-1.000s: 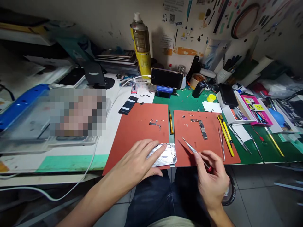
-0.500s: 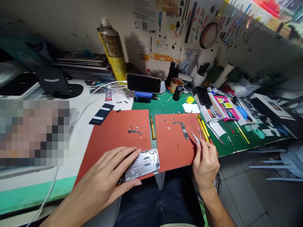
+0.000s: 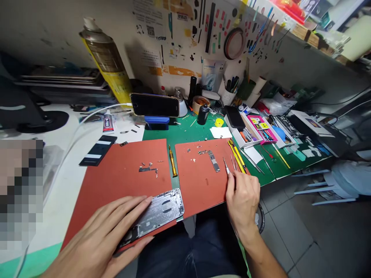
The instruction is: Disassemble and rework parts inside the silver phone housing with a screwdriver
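Observation:
My left hand (image 3: 107,227) is closed along a bare silver phone housing (image 3: 162,204), fingers across its top and thumb along the near edge. The housing's inner side faces up, and its left end is partly under my fingers. At the right mat's edge, my right hand (image 3: 243,193) pinches the silver handle of a slim pointed screwdriver (image 3: 227,166). Metal tweezers (image 3: 233,162) lie beside it, their rear hidden by my fingers. A phone logic board (image 3: 213,160) lies left of the screwdriver tip. A gold screwdriver (image 3: 172,162) rests between the two mats.
Small parts and a flex cable (image 3: 147,169) lie on the left red mat (image 3: 107,173). Yellow-handled tools (image 3: 237,156) border the right mat (image 3: 197,193). Behind stand a propped phone (image 3: 155,105), a spray can (image 3: 108,61) and tool trays (image 3: 249,135).
The view has swung right, shifting the bench leftward in the picture. My right hand has turned the screwdriver more upright in the picture, near the tweezers. My left hand keeps hold of the housing.

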`<state>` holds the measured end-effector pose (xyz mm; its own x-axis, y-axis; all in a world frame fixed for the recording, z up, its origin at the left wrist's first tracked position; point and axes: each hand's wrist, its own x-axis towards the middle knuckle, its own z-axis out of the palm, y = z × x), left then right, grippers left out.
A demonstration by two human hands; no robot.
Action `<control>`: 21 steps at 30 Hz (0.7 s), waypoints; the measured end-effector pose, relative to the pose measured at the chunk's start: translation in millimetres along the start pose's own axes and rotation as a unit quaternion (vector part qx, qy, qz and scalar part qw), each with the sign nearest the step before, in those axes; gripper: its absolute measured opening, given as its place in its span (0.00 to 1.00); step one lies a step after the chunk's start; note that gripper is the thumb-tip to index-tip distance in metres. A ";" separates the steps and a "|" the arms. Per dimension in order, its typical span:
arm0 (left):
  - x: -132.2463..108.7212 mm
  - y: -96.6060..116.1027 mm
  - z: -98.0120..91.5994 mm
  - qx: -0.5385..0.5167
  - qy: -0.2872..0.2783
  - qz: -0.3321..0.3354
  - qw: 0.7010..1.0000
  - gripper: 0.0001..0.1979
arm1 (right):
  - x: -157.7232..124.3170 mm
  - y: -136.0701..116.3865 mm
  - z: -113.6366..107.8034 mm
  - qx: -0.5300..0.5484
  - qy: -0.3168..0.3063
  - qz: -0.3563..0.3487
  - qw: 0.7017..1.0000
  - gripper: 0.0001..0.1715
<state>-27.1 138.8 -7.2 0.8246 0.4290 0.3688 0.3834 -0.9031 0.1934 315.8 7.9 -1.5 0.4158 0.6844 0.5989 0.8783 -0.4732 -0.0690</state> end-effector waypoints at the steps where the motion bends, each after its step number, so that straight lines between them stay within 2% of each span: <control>1: -0.8 -0.6 0.7 0.000 0.000 0.001 1.000 0.35 | 1.4 4.6 -3.3 0.004 -0.006 0.009 1.000 0.12; 3: -0.9 -0.2 1.3 0.001 0.001 0.005 1.000 0.34 | 4.3 15.5 -9.3 -0.003 -0.036 0.026 0.999 0.14; 8: 4.9 6.1 -0.9 -0.012 0.028 -0.004 1.000 0.28 | 11.2 36.4 -14.3 -0.035 -0.171 0.044 0.984 0.15; 12: 9.3 9.6 -5.4 -0.015 0.042 -0.005 0.999 0.26 | 19.0 39.1 -12.3 -0.053 -0.205 0.033 0.977 0.15; 15: 11.2 11.5 -8.2 -0.010 0.036 -0.006 0.999 0.25 | 25.8 40.6 -16.2 -0.020 -0.166 0.015 0.986 0.18; 18: 11.8 14.8 -9.6 -0.007 0.029 -0.011 0.999 0.26 | 29.7 40.6 -32.6 0.073 -0.048 0.006 0.996 0.18; 19: 11.9 16.3 -10.1 -0.009 0.027 -0.014 0.999 0.26 | 29.6 38.9 -40.9 0.103 -0.002 0.015 0.995 0.17; 21: 12.4 19.1 -11.8 -0.017 0.020 -0.022 0.999 0.26 | 27.6 32.2 -59.9 0.172 0.047 0.046 0.983 0.12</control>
<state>-14.5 127.1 11.7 0.7897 0.4694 0.3950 0.4043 -0.8824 0.2405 341.4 -21.6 60.6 0.4875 0.5860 0.6473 0.8727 -0.3036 -0.3825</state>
